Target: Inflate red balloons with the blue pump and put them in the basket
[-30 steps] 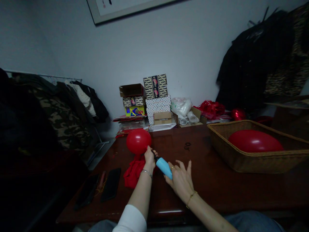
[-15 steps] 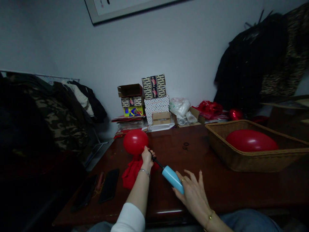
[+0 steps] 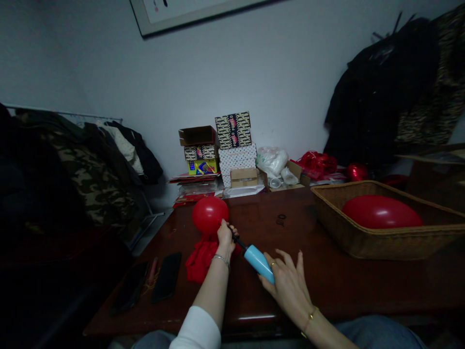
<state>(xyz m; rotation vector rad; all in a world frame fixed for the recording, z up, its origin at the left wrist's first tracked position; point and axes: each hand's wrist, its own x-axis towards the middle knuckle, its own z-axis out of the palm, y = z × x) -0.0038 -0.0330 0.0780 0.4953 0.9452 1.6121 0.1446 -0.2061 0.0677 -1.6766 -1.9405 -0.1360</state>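
Note:
A round, partly inflated red balloon sits above the table's left half. My left hand is closed around the balloon's neck and the black nozzle end of a hand pump. The pump's light blue body slants down toward my right hand. That hand has the blue body's near end between thumb and fingers, with several fingertips stretched out. Below the balloon lies a crumpled red cloth or bag, partly behind my left forearm. My left fingers hide the joint between balloon and nozzle.
A wicker basket at the right holds a large red balloon. Two dark phone-like slabs lie at the table's left, including this one. Small dark scissors lie mid-table. Stacked boxes stand along the wall.
My hands have come slightly closer together along the pump. The balloon and my left hand have shifted a little to the right. Both grips look the same.

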